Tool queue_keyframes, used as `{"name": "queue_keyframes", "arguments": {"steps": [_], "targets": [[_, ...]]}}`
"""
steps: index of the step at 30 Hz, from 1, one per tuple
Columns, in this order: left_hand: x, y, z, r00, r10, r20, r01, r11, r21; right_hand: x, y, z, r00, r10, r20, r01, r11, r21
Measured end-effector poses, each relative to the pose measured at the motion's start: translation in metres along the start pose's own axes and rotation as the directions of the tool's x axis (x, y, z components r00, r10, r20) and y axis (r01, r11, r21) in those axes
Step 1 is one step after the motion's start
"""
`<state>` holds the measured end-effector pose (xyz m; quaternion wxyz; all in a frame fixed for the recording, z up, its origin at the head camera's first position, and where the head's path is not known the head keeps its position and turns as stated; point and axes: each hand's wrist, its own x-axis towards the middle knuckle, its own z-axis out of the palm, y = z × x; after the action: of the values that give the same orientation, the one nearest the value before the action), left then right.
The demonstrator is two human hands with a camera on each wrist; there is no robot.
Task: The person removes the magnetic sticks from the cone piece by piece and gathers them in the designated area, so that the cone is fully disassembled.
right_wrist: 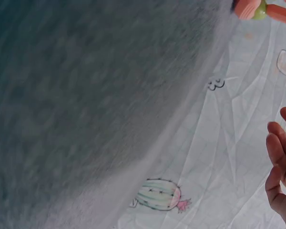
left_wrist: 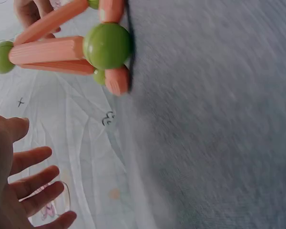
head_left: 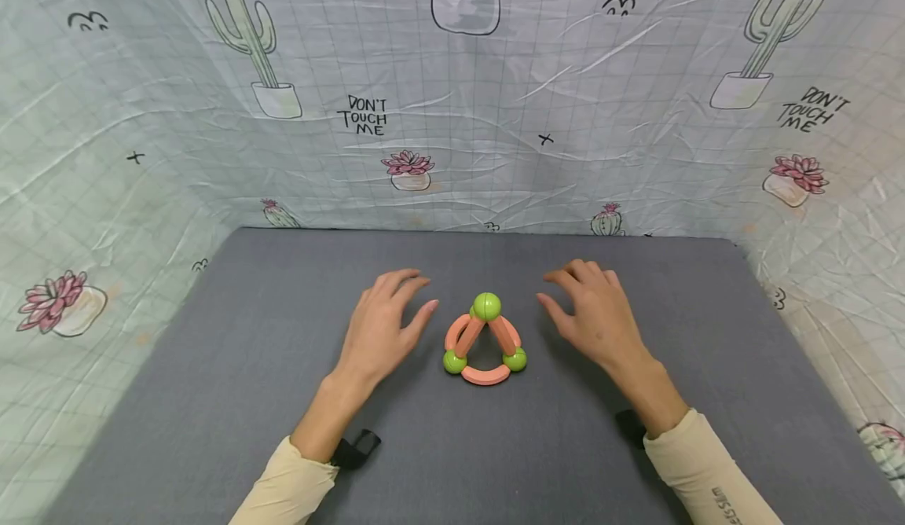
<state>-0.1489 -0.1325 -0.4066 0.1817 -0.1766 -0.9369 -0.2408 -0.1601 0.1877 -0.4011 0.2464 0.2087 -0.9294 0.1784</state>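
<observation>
A pyramid of green balls and orange rods (head_left: pixel 485 377) stands on the grey table, with one green ball (head_left: pixel 487 306) at its top and curved orange pieces round its base. To its left, the left hand (head_left: pixel 382 324) hovers with fingers relaxed and apart from it. My right hand (head_left: pixel 595 313) is on the other side, its fingers loosely bent and holding nothing. The left wrist view shows the pyramid's near green ball (left_wrist: pixel 107 46) and the spread left fingers. Only a corner of an orange piece (right_wrist: pixel 248 8) shows in the right wrist view.
The grey table (head_left: pixel 488 462) reaches back to a hanging sheet (head_left: pixel 481 77) printed with cacti, which also encloses both sides. A black strap (head_left: pixel 357 449) is on the left wrist, and another black strap (head_left: pixel 629 428) is on the right.
</observation>
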Motion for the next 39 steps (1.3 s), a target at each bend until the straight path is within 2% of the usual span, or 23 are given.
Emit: {"name": "queue_keyframes", "arguments": {"steps": [7, 10, 15, 18, 22, 26, 32, 39], "targets": [[0.002, 0.006, 0.000, 1.000, -0.006, 0.004, 0.006, 0.994, -0.112, 0.002, -0.011, 0.000, 0.998, 0.034, 0.045, -0.040, 0.990, 0.132], [0.002, 0.008, -0.001, 0.999, -0.026, 0.020, 0.029, 0.982, -0.184, 0.002, -0.016, -0.001, 0.996, 0.052, 0.077, -0.066, 0.979, 0.193], [0.003, 0.012, -0.003, 0.996, -0.069, 0.059, 0.086, 0.930, -0.357, 0.002, -0.024, -0.003, 0.986, 0.081, 0.147, -0.121, 0.949, 0.290], [0.004, 0.015, -0.004, 0.995, -0.076, 0.064, 0.096, 0.899, -0.427, 0.002, -0.028, -0.004, 0.979, 0.083, 0.187, -0.146, 0.924, 0.352], [0.005, 0.017, -0.004, 0.994, -0.081, 0.080, 0.109, 0.868, -0.484, 0.002, -0.032, -0.004, 0.969, 0.069, 0.239, -0.169, 0.888, 0.427], [0.006, 0.019, -0.004, 0.991, -0.083, 0.106, 0.126, 0.842, -0.525, 0.001, -0.035, -0.004, 0.963, 0.025, 0.267, -0.157, 0.858, 0.488], [0.009, 0.024, -0.003, 0.987, -0.077, 0.141, 0.144, 0.814, -0.563, -0.002, -0.035, 0.002, 0.953, -0.012, 0.303, -0.175, 0.795, 0.581], [0.010, 0.031, -0.002, 0.983, -0.042, 0.178, 0.143, 0.782, -0.607, -0.003, -0.038, 0.008, 0.939, 0.001, 0.344, -0.225, 0.757, 0.613]]}}
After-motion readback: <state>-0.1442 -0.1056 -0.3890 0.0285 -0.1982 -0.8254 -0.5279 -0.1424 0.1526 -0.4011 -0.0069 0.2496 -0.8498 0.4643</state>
